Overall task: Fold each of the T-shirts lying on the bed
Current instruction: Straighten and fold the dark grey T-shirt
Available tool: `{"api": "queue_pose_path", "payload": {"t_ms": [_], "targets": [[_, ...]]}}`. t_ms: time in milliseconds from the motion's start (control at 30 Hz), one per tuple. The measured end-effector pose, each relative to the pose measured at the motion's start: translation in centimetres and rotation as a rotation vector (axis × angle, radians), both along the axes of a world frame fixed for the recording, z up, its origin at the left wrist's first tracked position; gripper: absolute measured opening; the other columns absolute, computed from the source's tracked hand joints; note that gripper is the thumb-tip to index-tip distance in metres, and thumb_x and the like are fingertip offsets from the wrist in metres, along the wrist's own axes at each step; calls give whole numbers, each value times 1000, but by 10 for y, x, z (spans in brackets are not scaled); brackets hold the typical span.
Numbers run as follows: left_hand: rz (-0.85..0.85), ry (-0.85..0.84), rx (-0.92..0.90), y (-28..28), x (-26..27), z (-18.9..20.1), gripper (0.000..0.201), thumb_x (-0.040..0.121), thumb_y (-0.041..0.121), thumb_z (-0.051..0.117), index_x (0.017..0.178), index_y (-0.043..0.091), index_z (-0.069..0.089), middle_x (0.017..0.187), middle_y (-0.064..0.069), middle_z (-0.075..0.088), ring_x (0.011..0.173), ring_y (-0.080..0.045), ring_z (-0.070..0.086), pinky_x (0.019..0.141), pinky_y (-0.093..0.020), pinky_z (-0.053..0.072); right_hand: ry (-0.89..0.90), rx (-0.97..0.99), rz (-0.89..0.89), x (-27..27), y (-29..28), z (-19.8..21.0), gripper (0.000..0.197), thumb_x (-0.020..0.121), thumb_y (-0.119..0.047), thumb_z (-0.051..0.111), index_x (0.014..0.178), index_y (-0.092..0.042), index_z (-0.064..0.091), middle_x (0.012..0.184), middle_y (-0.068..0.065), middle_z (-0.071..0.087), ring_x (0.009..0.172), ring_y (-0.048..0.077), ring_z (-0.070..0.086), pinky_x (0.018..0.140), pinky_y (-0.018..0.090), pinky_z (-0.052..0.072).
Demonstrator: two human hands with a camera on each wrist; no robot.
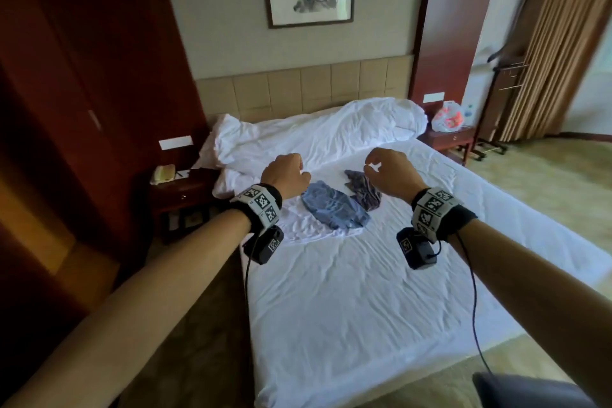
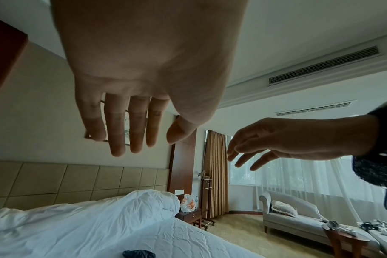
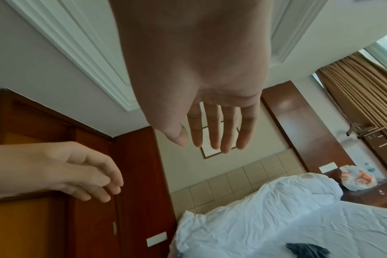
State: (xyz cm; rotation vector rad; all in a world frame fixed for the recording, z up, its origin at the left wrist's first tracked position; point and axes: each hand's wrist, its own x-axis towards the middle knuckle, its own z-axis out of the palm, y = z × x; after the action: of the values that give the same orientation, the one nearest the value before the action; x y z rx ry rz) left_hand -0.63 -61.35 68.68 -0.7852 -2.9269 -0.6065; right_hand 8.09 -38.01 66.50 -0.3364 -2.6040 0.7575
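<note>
Three crumpled T-shirts lie mid-bed on the white sheet (image 1: 347, 308). A light blue T-shirt (image 1: 334, 209) rests partly on a white T-shirt (image 1: 308, 230). A dark grey striped T-shirt (image 1: 364, 190) lies just right of them, and its edge also shows in the wrist views (image 2: 138, 254) (image 3: 307, 249). My left hand (image 1: 291, 172) hovers above the left side of the pile and holds nothing; its fingers (image 2: 132, 136) are relaxed. My right hand (image 1: 374, 169) hovers over the dark shirt, also empty, with loose, slightly spread fingers (image 3: 212, 136).
A bunched white duvet (image 1: 331, 129) fills the head of the bed against the padded headboard (image 1: 298, 89). The left nightstand (image 1: 178, 195) bears a phone (image 1: 163, 174); the right nightstand (image 1: 450, 139) bears a plastic bag (image 1: 447, 117). A sofa (image 2: 287, 214) stands by the window.
</note>
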Motion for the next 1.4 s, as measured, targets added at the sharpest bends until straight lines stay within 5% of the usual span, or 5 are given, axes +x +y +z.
{"api": "queue_pose_path", "payload": {"t_ms": [400, 633, 867, 1133, 1400], "targets": [[-75, -144, -46, 229, -187, -110, 18, 99, 21, 57, 103, 3, 59, 98, -14, 64, 86, -33, 61, 75, -43, 52, -212, -207, -86, -182, 204, -122, 16, 91, -9, 63, 91, 4, 72, 94, 22, 74, 91, 40, 70, 84, 46, 55], [-84, -246, -62, 358, -313, -227, 20, 95, 20, 57, 82, 10, 48, 77, -13, 54, 76, -35, 62, 63, -40, 47, -215, -250, -190, -266, 318, -222, 12, 92, -11, 61, 95, -15, 72, 98, 11, 74, 88, 30, 70, 76, 33, 54], [-58, -259, -134, 440, -394, -320, 20, 99, 18, 51, 108, 1, 58, 107, -22, 65, 100, -41, 63, 80, -46, 50, -347, -284, -318, -329, 417, -309, 16, 92, -14, 60, 103, -13, 73, 103, 10, 74, 95, 30, 67, 81, 32, 51], [27, -442, -267, 498, -396, -524, 41, 101, 25, 51, 136, 5, 50, 135, -19, 59, 124, -39, 57, 98, -45, 46, -587, -188, -94, -385, 511, -483, 33, 96, -19, 61, 128, -14, 65, 125, 11, 68, 111, 28, 66, 92, 33, 51], [99, -733, -325, 581, -391, -684, 98, 92, 65, 59, 164, 32, 2, 172, -1, -4, 157, -37, 0, 123, -58, 15, -701, 116, 267, -468, 592, -633, 53, 99, -25, 58, 149, -13, 47, 148, 15, 50, 134, 35, 49, 111, 44, 41]]}}
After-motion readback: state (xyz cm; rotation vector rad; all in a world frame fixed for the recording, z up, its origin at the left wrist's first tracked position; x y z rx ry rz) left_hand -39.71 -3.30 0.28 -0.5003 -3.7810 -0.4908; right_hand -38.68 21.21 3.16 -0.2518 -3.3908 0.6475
